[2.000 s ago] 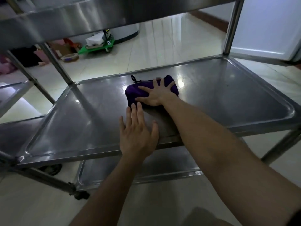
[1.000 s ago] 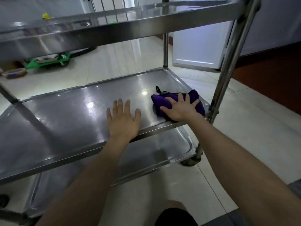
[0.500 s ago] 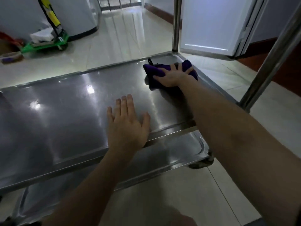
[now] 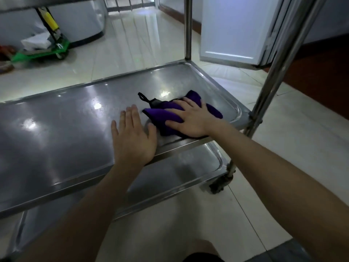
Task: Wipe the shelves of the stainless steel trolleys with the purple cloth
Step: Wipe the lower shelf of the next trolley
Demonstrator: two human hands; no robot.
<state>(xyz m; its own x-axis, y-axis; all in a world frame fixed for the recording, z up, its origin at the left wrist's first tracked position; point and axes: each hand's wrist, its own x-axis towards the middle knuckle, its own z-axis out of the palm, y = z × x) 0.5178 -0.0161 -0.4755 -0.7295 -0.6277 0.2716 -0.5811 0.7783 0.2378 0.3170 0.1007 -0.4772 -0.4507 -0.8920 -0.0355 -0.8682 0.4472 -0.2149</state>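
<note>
While the right grip (image 4: 190, 120) presses down flat, fingers straight and spread, the purple cloth (image 4: 162, 114) sits bunched under its palm. It's soft and plush, folded into a lumpy wad, with a thin black loop (image 4: 141, 96) poking out at 10 o'clock. Cloth spills past the grip at 9 o'clock and again at 2 o'clock, so nothing is pinched, it is simply pinned to the metal. It lies on the middle shelf (image 4: 66, 129), out at the 3 o'clock end, close to the near rim. That shelf is a shallow steel tray, smooth and glossy, with rounded corners and a raised lip, throwing back white spots of light. The left grip (image 4: 133, 137) is open too, palm flat on bare steel, fingers together pointing to 12 o'clock, thumb tip just beside the cloth; whether they touch, I cannot tell. Below sits the lower shelf (image 4: 188, 167), the same tray shape and dull sheen. A round steel post (image 4: 279, 63) rises at 3 o'clock, and a dark caster (image 4: 219, 184) rests on pale shiny floor tiles (image 4: 264, 186).
</note>
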